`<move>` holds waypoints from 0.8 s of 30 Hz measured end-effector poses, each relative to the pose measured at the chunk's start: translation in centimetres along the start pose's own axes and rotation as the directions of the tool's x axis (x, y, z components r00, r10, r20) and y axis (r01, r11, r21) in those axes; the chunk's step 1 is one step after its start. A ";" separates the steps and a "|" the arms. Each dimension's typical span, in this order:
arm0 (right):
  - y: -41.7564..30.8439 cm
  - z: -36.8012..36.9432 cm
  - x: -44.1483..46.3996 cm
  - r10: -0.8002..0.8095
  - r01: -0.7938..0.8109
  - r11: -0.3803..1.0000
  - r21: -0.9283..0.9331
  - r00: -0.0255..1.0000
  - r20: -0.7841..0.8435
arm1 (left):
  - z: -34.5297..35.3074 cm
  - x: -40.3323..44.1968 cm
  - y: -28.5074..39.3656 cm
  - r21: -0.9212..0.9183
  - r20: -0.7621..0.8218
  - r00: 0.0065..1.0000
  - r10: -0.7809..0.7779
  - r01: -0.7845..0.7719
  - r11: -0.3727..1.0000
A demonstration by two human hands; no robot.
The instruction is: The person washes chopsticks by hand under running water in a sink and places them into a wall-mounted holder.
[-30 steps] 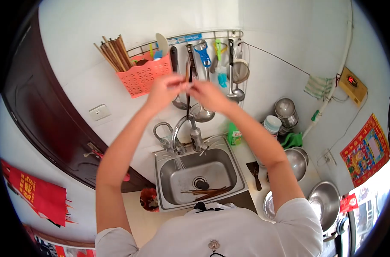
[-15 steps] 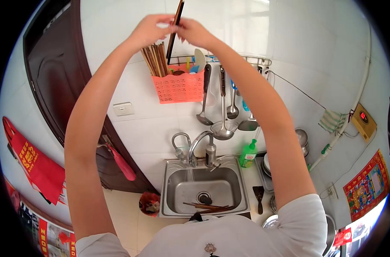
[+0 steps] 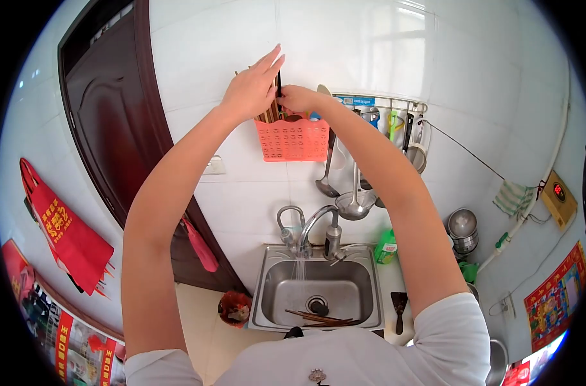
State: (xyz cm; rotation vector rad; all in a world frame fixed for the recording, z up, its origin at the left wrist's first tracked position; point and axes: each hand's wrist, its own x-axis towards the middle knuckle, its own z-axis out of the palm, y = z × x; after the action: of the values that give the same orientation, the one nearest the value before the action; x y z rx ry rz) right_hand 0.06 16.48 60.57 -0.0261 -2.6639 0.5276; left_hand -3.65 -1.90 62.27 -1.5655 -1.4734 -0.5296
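Note:
A coral-pink plastic basket [image 3: 293,143] hangs on the tiled wall, with several wooden chopsticks [image 3: 267,116] upright in its left part. My left hand [image 3: 251,90] is over that bunch, its fingers stretched upward and flat; its palm side is hidden. Dark chopsticks [image 3: 279,82] stand between my two hands, their lower ends down at the basket. My right hand [image 3: 298,98] has its fingers curled and pinched at these dark chopsticks, above the basket's rim. More brown chopsticks [image 3: 322,319] lie in the steel sink [image 3: 273,283] below.
Water runs from the faucet [image 3: 331,235] into the sink. Ladles [image 3: 354,209] and a strainer [image 3: 416,154] hang from the wall rail. A green soap bottle [image 3: 386,248] and a dark spatula [image 3: 399,312] are at the sink's right. A brown door [image 3: 113,116] is at left.
Both hands have come down toward the basket with the dark chopsticks, which are now lower. My left fingers have straightened and moved off the chopsticks. The view has shifted leftward.

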 end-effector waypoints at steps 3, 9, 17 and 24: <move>-1.8 -0.3 -2.2 0.045 -0.046 0.999 -0.016 0.997 -0.061 | 1.3 0.6 -0.9 0.103 0.004 0.997 0.082 -0.082 0.991; -1.0 0.4 -2.9 -0.156 0.204 0.969 0.142 0.943 -0.293 | 1.0 0.1 1.0 0.085 0.125 0.992 -0.020 0.009 0.996; -4.1 3.9 -8.5 -0.410 0.172 0.880 -0.442 0.744 -0.527 | 1.6 -5.3 4.4 0.061 0.036 0.997 0.071 -0.074 0.995; -3.6 11.3 -17.1 -0.440 0.262 0.875 -0.407 0.783 -0.441 | 3.2 -14.8 9.6 -0.129 0.186 0.983 -0.008 0.032 0.991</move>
State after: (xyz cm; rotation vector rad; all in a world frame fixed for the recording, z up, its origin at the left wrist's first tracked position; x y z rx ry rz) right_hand 11.26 7.35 45.53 0.2095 -2.1063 -0.0560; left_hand 1.63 -6.49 45.78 -1.7439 -1.6227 -0.5129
